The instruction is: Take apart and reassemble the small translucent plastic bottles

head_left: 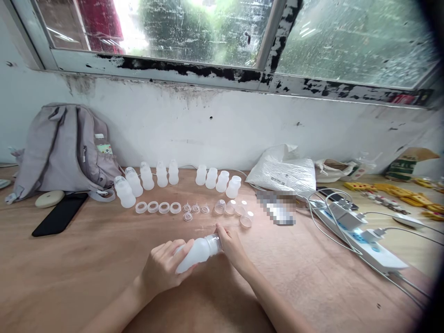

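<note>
A frosted white baby bottle (pixel 194 255) lies tilted in the air above the table, its clear cap pointing right. My left hand (pixel 165 264) is wrapped round the bottle's body. The fingers of my right hand (pixel 231 245) close round the clear cap end. Beyond them lie a row of white collar rings (pixel 164 207), several clear nipples (pixel 196 208) and several clear domed caps (pixel 230 207). Behind these, capped bottles (pixel 147 176) stand at the left, and bottles without caps (pixel 211 178) stand at the right.
A grey backpack (pixel 62 143) leans on the wall at the left, near a black phone (pixel 60 215) and a round cream object (pixel 49 199). A white plastic bag (pixel 284 171) lies at the back. On the right are a power strip (pixel 367 245) with cables and yellow pieces (pixel 398 192).
</note>
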The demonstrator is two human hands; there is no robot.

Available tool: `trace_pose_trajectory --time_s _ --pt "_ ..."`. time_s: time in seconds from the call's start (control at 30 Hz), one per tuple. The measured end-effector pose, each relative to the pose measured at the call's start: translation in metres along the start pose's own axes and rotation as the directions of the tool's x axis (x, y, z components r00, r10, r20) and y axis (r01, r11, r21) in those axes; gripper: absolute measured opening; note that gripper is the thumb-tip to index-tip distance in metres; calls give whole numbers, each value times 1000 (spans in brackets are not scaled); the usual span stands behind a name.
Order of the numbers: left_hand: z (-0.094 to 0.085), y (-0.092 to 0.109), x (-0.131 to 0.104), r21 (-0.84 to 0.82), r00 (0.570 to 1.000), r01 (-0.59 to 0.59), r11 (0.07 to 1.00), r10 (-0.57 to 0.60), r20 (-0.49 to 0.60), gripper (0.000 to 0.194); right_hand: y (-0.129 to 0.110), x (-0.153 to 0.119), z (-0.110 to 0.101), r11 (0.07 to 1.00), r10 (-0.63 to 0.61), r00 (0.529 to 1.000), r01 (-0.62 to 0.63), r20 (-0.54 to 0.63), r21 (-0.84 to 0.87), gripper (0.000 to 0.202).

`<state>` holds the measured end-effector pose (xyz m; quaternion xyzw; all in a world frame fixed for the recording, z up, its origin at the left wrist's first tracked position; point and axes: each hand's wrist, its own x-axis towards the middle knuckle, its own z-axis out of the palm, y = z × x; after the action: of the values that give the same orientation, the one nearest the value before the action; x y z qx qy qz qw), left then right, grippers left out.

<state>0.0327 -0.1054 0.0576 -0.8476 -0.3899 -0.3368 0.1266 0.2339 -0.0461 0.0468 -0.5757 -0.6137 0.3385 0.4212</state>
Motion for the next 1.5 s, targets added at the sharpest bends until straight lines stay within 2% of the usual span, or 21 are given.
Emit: trace_pose_trajectory --time_s 0.07,0.1,0.17,0.27,0.43,0.57,0.67,0.83,0.9,0.97,1.03,1.07,1.13,1.2,1.27,1.3,1.37,1.43,1.5 --pt "-1 -8 -1 35 999 -45 998 46 -18 41 2 6 -6 996 88 995 -89 52 10 42" --pt "-1 -11 -2 33 999 -39 999 39 -20 41 2 8 -10 996 90 995 -90 40 1 42" --pt "-1 -17 -3 10 1000 24 1000 -24 -17 41 -1 11 -20 999 -6 998 3 -55 -44 42" --pt "1 -22 -5 -27 993 115 993 -115 7 39 -5 15 -32 977 -176 970 152 -167 -147 30" --pt "5 -24 -6 -42 986 160 986 -157 54 37 8 25 -44 898 -335 910 230 -244 -376 36" --pt "6 -25 -6 -40 985 164 986 -161 62 37 20 31 -50 742 -385 893 150 -232 -654 30" --pt "6 -26 -5 -34 984 165 986 -162 76 37 26 33 -51 646 -373 898 70 -234 -760 25" --pt "6 -27 -6 -42 981 178 983 -174 88 38 33 36 -53 628 -339 908 23 -247 -778 23" --pt "5 -26 -6 -68 977 198 978 -191 93 38 31 37 -54 668 -367 889 47 -274 -743 26" --pt "4 -23 -4 -113 965 253 961 -242 99 38 23 34 -52 754 -411 857 129 -309 -645 30" --pt "3 -18 -2 -177 937 348 921 -333 107 38 12 26 -46 870 -382 873 229 -303 -436 32" --pt "3 -16 0 -209 916 402 892 -385 116 37 6 21 -41 924 -327 910 253 -253 -285 33" --pt "3 -9 2 -256 872 490 833 -468 146 35 -4 7 -26 981 -187 981 189 -46 47 36" --pt "4 -4 2 -268 849 529 805 -500 172 33 -10 -7 -7 958 -110 975 53 193 280 36" --pt "6 1 1 -265 861 508 819 -475 182 35 -14 -19 9 915 -45 945 -90 324 392 35" --pt "7 3 0 -269 873 487 831 -452 183 36 -15 -23 15 898 -23 947 -122 321 423 34" --pt "7 8 0 -300 884 465 833 -420 205 37 -17 -28 22 888 10 970 -120 243 443 31" --pt "4 13 3 -353 860 504 788 -424 282 34 -20 -32 21 901 28 989 -87 144 425 31" --pt "-2 17 8 -397 812 574 716 -435 389 31 -23 -34 18 910 35 994 -75 105 407 33"
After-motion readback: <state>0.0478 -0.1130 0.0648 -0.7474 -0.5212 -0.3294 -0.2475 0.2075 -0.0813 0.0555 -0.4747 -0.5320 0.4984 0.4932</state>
